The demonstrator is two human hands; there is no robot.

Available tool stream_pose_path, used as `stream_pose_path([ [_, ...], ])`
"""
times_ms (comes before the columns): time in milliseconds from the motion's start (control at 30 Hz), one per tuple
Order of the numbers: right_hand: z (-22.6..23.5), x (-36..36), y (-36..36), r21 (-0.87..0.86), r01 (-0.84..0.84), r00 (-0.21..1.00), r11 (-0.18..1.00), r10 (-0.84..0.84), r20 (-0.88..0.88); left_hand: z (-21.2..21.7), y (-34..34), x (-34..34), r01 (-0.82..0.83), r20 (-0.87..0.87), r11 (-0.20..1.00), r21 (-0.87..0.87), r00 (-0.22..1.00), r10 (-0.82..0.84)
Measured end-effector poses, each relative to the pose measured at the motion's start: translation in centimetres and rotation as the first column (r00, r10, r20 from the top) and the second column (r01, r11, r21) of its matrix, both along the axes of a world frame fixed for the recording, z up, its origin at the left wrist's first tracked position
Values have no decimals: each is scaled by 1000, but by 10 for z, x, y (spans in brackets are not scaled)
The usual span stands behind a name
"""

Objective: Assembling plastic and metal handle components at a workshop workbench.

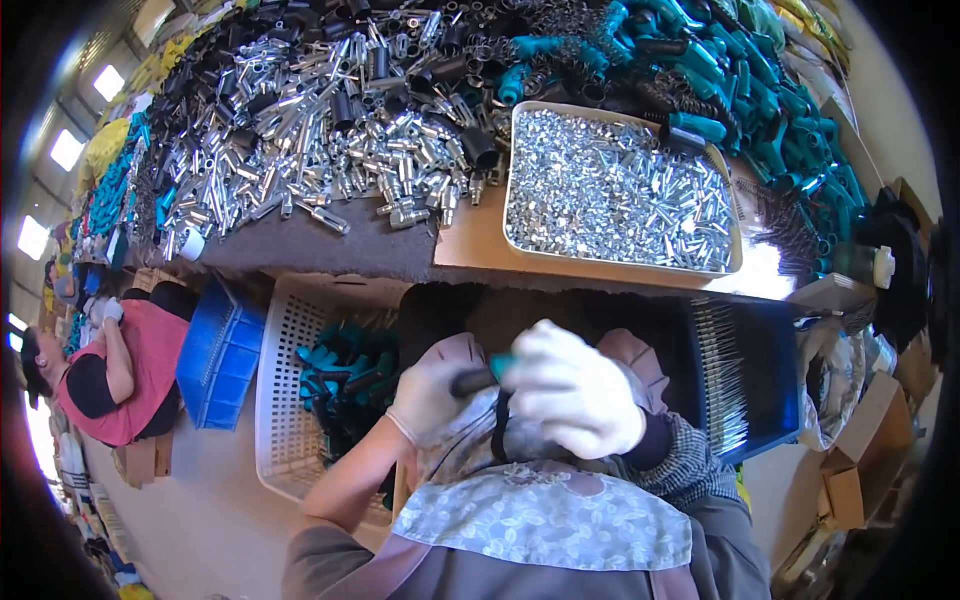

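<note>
Teal-and-black piece (473, 382) sits between both hands, below edge of bench (370, 240). Left hand (434, 391): fingers closed round black end. Right hand (575, 390): fingers curled over teal end (blurred; cannot tell whether they grip). This one looks unfinished. Teal-and-black pieces in white basket (270, 405) perhaps done; plenty seems left on bench: loose metal parts (290, 150), teal handles (770, 140), tray (600, 262) of small metal bits.
</note>
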State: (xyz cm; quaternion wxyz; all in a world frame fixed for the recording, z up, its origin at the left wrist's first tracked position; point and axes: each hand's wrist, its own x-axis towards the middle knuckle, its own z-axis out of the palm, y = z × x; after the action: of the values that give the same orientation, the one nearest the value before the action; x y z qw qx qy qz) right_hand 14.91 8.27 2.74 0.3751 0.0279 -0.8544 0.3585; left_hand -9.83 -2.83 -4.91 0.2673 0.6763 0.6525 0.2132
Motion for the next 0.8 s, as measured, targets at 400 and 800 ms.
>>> stream_pose_path([
  [400, 7, 28, 19, -519, 170, 980, 838, -201, -4, 13, -7, 10, 258, 6, 947, 190, 964, -264],
  [800, -39, -1, -3, -54, 304, 685, 951, -179, 707, 71, 28, 16, 576, -591, 806, 135, 700, -401],
])
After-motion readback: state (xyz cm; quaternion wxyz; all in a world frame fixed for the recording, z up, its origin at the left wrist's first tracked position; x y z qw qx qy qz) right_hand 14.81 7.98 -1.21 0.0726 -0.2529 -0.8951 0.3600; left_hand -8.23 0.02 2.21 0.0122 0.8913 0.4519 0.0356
